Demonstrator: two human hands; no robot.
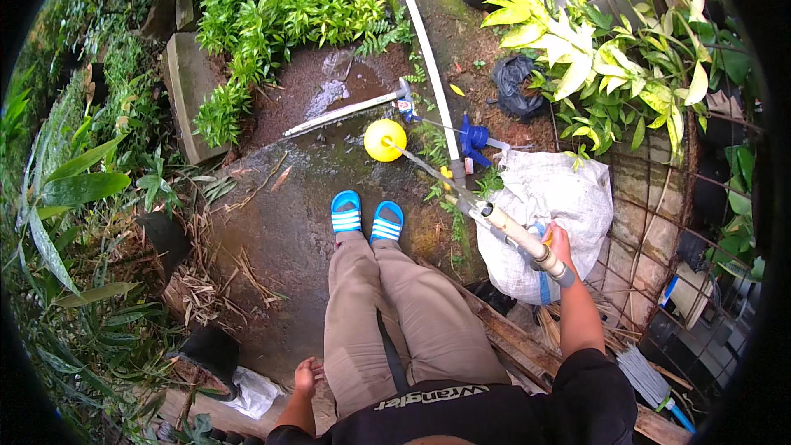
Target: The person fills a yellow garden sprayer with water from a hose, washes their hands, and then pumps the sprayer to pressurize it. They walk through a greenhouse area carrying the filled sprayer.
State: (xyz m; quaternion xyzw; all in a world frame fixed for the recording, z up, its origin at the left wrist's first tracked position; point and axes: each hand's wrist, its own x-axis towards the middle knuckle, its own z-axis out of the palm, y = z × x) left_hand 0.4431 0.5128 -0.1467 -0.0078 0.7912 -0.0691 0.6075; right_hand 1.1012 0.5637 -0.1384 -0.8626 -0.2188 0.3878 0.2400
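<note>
My right hand (558, 242) is at the side of a whitish PVC pipe (522, 235) with grey fittings, its fingers on a small yellow handle (547, 241). A stream of water (435, 173) runs from the pipe's outlet down to a round yellow object (377, 139) on the wet ground; whether that is hollow, I cannot tell. Beside my left thigh hangs my left hand (308, 375), holding nothing, fingers slightly curled and apart. Behind the pipe sits a white woven sack (575, 188) with a blue stripe.
A long white pipe (423, 43) crosses the ground ahead, near a blue plastic object (474, 138). A pale-handled tool (346, 112) lies on wet soil. Rusty wire mesh (646, 222) and a mop (642, 377) stand at right. Green plants (290, 0) grow ahead; timber (513, 327) lies near my legs.
</note>
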